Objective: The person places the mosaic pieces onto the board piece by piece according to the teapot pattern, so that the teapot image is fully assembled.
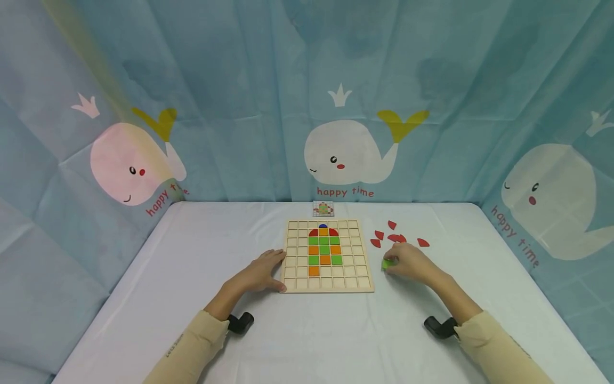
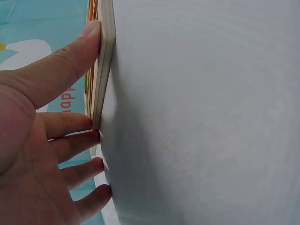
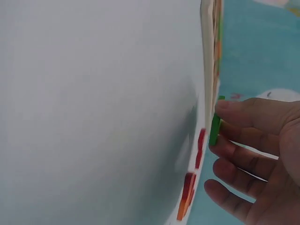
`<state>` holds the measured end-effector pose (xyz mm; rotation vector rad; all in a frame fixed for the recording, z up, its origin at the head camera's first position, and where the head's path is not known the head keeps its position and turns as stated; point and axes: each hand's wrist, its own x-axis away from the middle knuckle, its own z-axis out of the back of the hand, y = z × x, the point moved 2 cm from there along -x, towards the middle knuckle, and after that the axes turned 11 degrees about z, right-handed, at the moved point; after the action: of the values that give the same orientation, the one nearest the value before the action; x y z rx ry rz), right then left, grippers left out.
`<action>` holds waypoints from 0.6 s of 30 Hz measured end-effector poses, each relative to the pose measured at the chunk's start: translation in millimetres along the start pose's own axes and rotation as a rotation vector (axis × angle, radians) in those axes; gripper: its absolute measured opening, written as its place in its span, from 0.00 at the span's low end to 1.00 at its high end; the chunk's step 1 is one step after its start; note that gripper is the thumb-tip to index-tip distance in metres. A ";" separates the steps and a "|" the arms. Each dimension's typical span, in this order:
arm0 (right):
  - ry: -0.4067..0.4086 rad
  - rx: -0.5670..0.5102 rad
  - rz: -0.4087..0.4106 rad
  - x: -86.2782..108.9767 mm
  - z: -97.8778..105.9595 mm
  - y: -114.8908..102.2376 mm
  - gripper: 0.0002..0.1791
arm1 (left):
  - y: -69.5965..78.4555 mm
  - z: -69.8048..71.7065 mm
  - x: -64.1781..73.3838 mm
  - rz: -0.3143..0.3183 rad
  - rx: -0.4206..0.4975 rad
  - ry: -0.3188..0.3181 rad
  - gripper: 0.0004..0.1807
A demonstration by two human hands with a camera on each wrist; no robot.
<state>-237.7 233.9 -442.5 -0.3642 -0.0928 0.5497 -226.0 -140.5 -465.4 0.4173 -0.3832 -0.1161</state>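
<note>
A light wooden grid board (image 1: pixel 352 282) lies on the table, holding several green, orange and red tiles and one blue piece near its top. An orange tile (image 1: pixel 314 271) forms the lowest piece of the pattern. My left hand (image 1: pixel 261 272) rests at the board's left side, thumb and fingers touching its edge with the fingers spread. Right of the board, my right hand (image 1: pixel 408 261) pinches a green square tile (image 3: pixel 216 123) between thumb and fingers, above the table. Several red pieces (image 1: pixel 423 242) lie scattered just beyond that hand.
Behind the board sits a small picture card (image 1: pixel 323 208) with a coloured pattern. A white cloth (image 1: pixel 182 245) covers the table. A blue curtain (image 1: pixel 249 160) printed with whales hangs at the back and sides. Each wrist wears a black device (image 1: pixel 241 323).
</note>
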 end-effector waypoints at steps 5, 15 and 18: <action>0.013 -0.004 0.037 -9.0 -3.3 -11.4 0.12 | 0.3 0.8 0.2 -0.004 0.000 0.003 0.52; 0.015 -0.033 0.055 -20.9 -7.3 -31.3 0.14 | 1.7 1.5 0.7 -0.002 0.001 0.006 0.52; 0.006 -0.025 0.075 -23.7 -8.4 -37.1 0.14 | 2.2 1.2 1.6 0.003 0.000 0.005 0.52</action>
<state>-238.0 189.5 -436.6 -0.3952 -0.0805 0.6217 -225.0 -139.2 -462.9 0.4163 -0.3793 -0.1119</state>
